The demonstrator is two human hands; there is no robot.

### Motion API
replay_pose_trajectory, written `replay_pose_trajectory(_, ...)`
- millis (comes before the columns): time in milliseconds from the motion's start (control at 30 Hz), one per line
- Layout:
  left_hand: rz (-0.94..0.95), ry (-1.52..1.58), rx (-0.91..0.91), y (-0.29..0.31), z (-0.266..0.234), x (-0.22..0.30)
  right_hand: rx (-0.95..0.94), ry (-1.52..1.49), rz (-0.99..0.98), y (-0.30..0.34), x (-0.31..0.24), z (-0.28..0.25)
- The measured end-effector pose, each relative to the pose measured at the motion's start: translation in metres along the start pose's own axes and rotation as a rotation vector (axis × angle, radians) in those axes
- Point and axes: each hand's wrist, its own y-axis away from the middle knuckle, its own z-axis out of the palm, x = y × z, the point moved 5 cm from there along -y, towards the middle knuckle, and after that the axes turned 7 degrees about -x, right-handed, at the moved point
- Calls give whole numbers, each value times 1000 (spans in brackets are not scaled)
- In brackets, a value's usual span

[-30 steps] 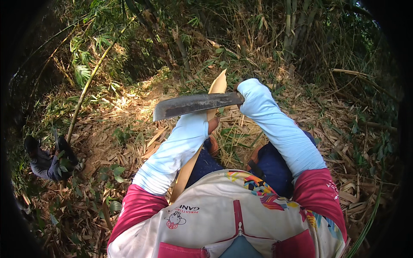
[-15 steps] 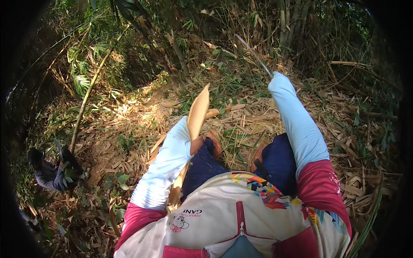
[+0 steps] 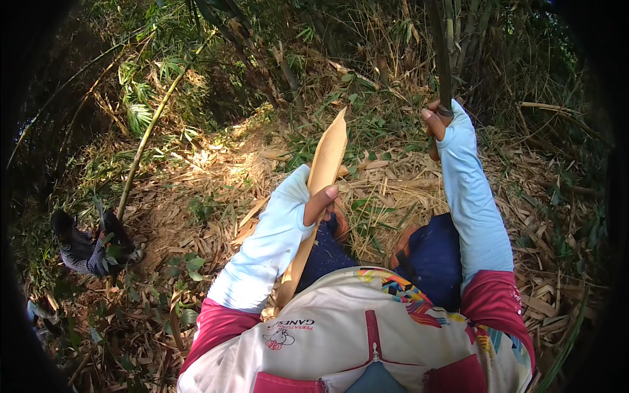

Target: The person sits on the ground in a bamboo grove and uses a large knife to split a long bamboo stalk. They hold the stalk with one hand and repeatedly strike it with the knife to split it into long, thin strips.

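Note:
My left hand [image 3: 319,204] grips a long, pale piece of split bamboo [image 3: 329,147], the thumb lying over its near edge. The piece stands slanted, its pointed end up and away from me, its lower end near my left forearm and shirt. Farther out to the right, my raised right hand [image 3: 439,122] is closed around a machete; its dark blade [image 3: 440,59] points upward and away. Most of the machete's handle is hidden in the fist. Both hands come out of light blue sleeves, and a wide gap separates the blade from the bamboo.
My feet and dark blue trouser legs [image 3: 429,252] are below the hands, on ground littered with dry bamboo leaves [image 3: 386,177]. A bamboo pole [image 3: 152,124] leans at the left, beside another person [image 3: 85,252] low to the ground. Dense bamboo stems [image 3: 462,39] rise at the back.
The machete has swung from pointing up-left to nearly upright, and my right hand has turned so its fingers show. The bamboo's tip and my left hand appear slightly farther right.

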Motion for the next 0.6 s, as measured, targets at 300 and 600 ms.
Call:
replay_pose_trajectory(300,-61,-44,-57,-9,18,6,-282,433,-355,60,-73,68)
replay_pose_trajectory(600,-130,-103,-36,-13,23,-20,-463,648,-362,62,-91,74)
